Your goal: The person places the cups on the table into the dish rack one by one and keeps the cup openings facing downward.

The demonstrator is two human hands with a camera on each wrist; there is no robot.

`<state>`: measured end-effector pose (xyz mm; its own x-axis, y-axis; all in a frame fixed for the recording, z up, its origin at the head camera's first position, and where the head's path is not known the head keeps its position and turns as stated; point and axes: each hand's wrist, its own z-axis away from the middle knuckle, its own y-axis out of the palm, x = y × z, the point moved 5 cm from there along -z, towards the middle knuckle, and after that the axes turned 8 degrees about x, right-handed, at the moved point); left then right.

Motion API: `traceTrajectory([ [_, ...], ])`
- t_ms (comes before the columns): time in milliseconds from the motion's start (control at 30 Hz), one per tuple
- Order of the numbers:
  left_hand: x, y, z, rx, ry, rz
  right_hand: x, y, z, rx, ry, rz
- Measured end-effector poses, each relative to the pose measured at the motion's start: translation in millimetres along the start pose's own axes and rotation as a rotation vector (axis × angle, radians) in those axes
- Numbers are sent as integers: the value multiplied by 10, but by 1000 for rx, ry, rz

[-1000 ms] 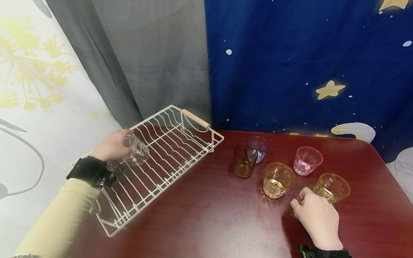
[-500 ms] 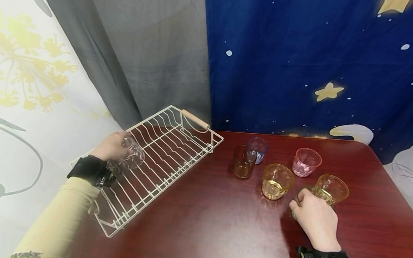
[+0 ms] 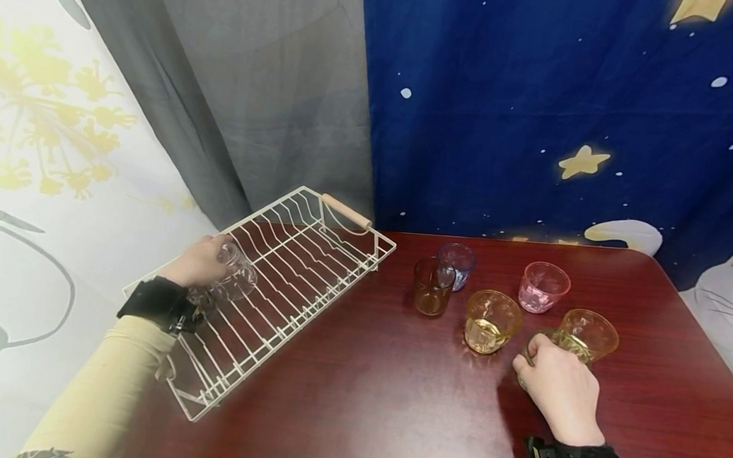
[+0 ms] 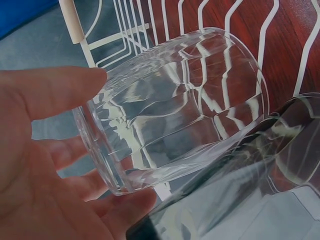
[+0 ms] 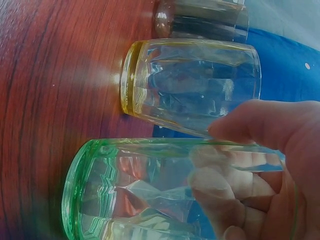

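The clear glass (image 4: 185, 110) lay on its side in the white wire rack (image 3: 347, 211), a little nearer the person than a second earlier and steady over the last half second, which suggested it was about seated. The left hand (image 3: 201, 263) pinched its base, beside another glass (image 4: 295, 145). The right hand (image 3: 559, 391) was curled round a green glass (image 5: 130, 195) upright on the table (image 3: 354, 398), just beside two yellow glasses (image 3: 492, 323); pink, blue and brown ones stood farther back.

Rack (image 3: 273, 290) left — most glasses (image 3: 492, 321) right.
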<state>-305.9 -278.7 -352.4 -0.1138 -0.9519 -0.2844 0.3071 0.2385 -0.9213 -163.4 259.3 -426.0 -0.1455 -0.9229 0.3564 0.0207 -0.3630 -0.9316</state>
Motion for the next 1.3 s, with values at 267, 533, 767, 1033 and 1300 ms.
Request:
traceTrajectory([
  [267, 8, 23, 32, -2, -18, 9, 7, 4, 4, -7, 4, -4],
  [533, 0, 5, 92, -10, 12, -15, 44, -14, 20, -40, -3, -10],
  [767, -73, -54, 160, -60, 57, -16, 61, -106, 44, -22, 0, -23],
  [1033, -232, -150, 226, -136, 112, 23, 118, -240, 78, -41, -12, -40],
  [1300, -585, -238, 334, -184, 175, 21, 159, -377, 134, -87, -39, -48],
])
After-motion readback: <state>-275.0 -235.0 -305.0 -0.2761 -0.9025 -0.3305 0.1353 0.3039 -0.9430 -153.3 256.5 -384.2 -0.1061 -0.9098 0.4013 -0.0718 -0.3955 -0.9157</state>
